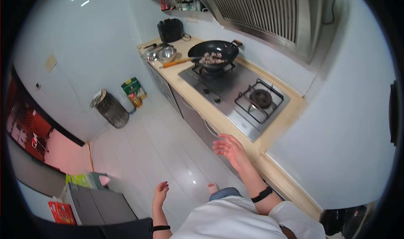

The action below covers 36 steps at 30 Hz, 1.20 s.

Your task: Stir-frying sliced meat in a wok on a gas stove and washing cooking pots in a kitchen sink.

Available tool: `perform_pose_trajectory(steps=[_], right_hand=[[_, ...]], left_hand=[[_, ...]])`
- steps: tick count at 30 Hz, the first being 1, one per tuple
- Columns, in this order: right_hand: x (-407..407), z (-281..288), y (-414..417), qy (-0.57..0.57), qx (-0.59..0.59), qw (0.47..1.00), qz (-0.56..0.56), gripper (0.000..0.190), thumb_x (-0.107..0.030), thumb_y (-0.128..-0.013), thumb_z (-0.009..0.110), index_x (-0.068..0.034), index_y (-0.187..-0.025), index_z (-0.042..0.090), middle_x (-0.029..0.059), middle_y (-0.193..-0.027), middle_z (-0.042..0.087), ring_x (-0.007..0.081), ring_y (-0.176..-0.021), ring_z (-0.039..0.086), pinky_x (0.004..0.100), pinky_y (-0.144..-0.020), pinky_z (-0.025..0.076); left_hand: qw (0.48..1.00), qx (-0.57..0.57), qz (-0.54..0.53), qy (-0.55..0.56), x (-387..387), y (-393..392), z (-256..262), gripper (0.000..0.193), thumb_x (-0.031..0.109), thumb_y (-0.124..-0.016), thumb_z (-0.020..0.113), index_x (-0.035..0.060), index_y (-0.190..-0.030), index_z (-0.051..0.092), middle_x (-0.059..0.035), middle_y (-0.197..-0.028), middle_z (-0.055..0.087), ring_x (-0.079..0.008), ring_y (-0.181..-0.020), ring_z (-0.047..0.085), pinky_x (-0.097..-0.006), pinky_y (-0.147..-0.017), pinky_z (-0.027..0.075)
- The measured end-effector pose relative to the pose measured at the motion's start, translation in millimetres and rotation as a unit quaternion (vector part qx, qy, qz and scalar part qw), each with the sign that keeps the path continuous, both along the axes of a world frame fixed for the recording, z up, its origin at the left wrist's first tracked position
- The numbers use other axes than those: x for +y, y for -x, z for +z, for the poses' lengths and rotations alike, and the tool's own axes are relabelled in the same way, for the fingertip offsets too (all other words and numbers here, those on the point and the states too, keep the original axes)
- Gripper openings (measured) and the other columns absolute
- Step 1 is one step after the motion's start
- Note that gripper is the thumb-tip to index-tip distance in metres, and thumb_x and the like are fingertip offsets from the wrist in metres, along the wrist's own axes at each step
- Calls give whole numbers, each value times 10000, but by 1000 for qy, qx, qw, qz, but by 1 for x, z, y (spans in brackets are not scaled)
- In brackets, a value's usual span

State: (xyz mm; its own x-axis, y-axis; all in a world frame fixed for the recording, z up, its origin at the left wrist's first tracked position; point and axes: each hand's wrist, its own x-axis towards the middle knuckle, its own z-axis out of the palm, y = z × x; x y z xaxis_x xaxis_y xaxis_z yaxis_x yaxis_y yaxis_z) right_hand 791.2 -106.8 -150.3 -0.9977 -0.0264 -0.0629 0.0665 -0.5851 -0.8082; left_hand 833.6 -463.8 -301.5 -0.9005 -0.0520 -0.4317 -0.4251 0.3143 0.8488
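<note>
My left hand (161, 191) hangs over the tiled floor with its fingers a little curled and nothing in it. Near the counter's front edge, by a curved cabinet handle, my right hand (229, 150) is raised with its fingers apart and holds nothing. On the far burner of the gas stove (225, 95) rests a black wok (232, 51) with pieces of what looks like meat (212, 58) inside. A utensil with an orange-brown handle (176, 62) leans in the wok, its handle reaching out over the counter. The near burner (260, 98) bears no pan.
Metal bowls (165, 52) and a black cooker (170, 30) stand on the counter's far end (189, 43). A range hood (257, 15) hangs above the stove. A mesh bin (113, 109), an oil bottle (135, 100) and a green bag (133, 87) stand by the wall. A grey cabinet (94, 207) is lower left.
</note>
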Motion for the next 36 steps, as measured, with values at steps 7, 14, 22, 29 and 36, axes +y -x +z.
perform_pose_trajectory(steps=[7, 14, 22, 29, 36], right_hand=[[-56, 10, 262, 138, -12, 989, -43, 357, -245, -862, 477, -25, -1129, 383, 187, -1014, 513, 264, -933, 536, 377, -815, 447], [-86, -7, 456, 238, -56, 947, -207, 580, -246, -827, 536, -10, -1236, 199, 266, -1235, 314, 362, -1140, 376, 445, -947, 357], [-88, -16, 543, 331, -43, 881, -335, 370, -278, -892, 419, 5, -1117, 340, 219, -1224, 365, 343, -1163, 361, 467, -987, 288], [-57, 55, 502, 149, -171, 919, -322, 224, -239, -877, 463, -20, -923, 456, -26, -556, 351, 70, -421, 301, 207, -365, 250], [5, 190, 449, -663, -367, 625, -189, 236, -157, -748, 583, 10, -913, 600, 5, -568, 509, 88, -442, 424, 244, -399, 340]], left_hand=[[999, 26, 44, -19, -65, 181, 27, 354, 109, -774, 489, 70, -1126, 497, -65, -1027, 576, -142, -923, 547, -286, -750, 405], [996, 17, -25, -81, -91, 423, 22, 314, 87, -805, 457, 59, -1115, 495, -74, -1026, 573, -151, -928, 553, -323, -812, 412], [979, -22, -186, -77, -87, 633, 37, 317, 136, -809, 479, 48, -1113, 493, -73, -1014, 577, -149, -914, 552, -297, -801, 408], [957, -48, -253, -133, -82, 713, 31, 278, 82, -822, 444, 53, -1091, 509, -62, -974, 579, -135, -877, 545, -249, -735, 397], [944, -98, -273, -156, -83, 735, -3, 288, 117, -816, 469, 57, -1096, 497, -69, -986, 579, -139, -882, 547, -279, -762, 406]])
